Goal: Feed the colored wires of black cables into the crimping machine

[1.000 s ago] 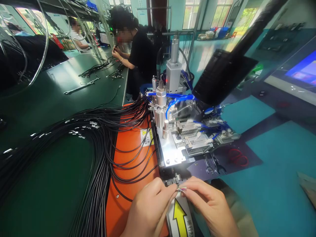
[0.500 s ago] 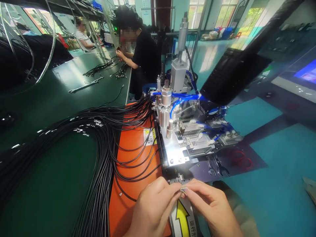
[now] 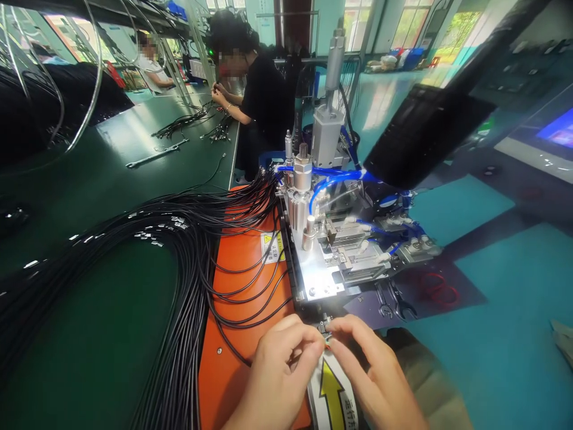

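My left hand (image 3: 286,364) is closed in a pinch on a black cable, most of it hidden by the fingers. Short coloured wires (image 3: 327,344) stick out past its fingertips. Close by on the right, my right hand (image 3: 373,370) has its thumb and forefinger apart around the wire tips; I see nothing gripped in it. Below both hands runs a white guide strip with a yellow arrow (image 3: 331,391). Just beyond the fingertips is a small metal fixture (image 3: 324,325) at the front of the bench machine (image 3: 313,263).
Many black cables (image 3: 192,239) drape over the green table (image 3: 102,310) and orange machine base (image 3: 255,280). Blue air tubes (image 3: 335,178) cross the machine, under a black lamp-like cylinder (image 3: 425,137). Wrenches (image 3: 396,301) lie to the right. A co-worker (image 3: 264,89) sits beyond.
The right thumb and forefinger have parted and drawn off the coloured wires. My left hand has rolled slightly, still pinching the cable. The view has shifted a little to the left.
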Available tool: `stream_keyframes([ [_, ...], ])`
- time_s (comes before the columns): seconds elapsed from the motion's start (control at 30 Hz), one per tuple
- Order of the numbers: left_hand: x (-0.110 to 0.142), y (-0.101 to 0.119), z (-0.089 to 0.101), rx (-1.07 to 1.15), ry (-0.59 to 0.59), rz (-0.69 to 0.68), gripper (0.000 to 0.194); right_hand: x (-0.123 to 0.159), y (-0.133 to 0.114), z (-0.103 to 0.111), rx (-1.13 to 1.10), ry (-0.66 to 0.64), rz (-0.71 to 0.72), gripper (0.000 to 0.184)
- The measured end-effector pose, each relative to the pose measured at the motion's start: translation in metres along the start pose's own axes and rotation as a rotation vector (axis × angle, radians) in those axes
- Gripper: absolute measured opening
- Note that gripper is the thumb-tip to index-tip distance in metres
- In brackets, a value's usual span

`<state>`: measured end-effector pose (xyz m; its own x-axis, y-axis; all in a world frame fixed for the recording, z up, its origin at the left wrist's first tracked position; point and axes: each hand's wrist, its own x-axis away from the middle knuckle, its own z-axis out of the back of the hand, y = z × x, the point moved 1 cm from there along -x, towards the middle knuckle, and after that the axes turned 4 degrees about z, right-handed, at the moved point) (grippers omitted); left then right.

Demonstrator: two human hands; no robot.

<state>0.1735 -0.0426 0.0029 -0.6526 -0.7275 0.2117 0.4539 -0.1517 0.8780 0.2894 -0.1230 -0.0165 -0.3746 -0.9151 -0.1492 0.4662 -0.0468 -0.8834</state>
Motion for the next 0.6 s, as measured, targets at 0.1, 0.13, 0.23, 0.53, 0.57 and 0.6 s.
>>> stream_keyframes([
  [0.1, 0.0005, -0.0015, -0.0007, 0.024, -0.002, 0.003, 0.026, -0.0025, 0.0000, -0.0011, -0.018, -0.039, 0.027, 0.017],
  [0.13, 0.0003, -0.0021, -0.0011, 0.031, 0.000, 0.005, 0.025, -0.0028, 0.0001, -0.0017, -0.019, -0.051, 0.028, 0.020],
  [0.23, -0.0008, -0.0030, -0.0021, 0.038, 0.017, 0.004, 0.024, -0.0024, 0.0008, -0.0035, -0.004, -0.050, 0.055, 0.021],
  [0.53, -0.0015, -0.0015, -0.0026, 0.002, 0.041, 0.022, 0.026, -0.0063, 0.0079, -0.0021, 0.089, -0.021, 0.296, 0.013],
  [0.57, -0.0016, -0.0016, -0.0027, -0.003, 0.041, 0.016, 0.026, -0.0069, 0.0080, -0.0013, 0.084, -0.036, 0.302, 0.013],
  [0.6, -0.0017, -0.0018, -0.0029, -0.009, 0.042, 0.010, 0.026, -0.0074, 0.0079, -0.0007, 0.080, -0.050, 0.304, 0.014],
])
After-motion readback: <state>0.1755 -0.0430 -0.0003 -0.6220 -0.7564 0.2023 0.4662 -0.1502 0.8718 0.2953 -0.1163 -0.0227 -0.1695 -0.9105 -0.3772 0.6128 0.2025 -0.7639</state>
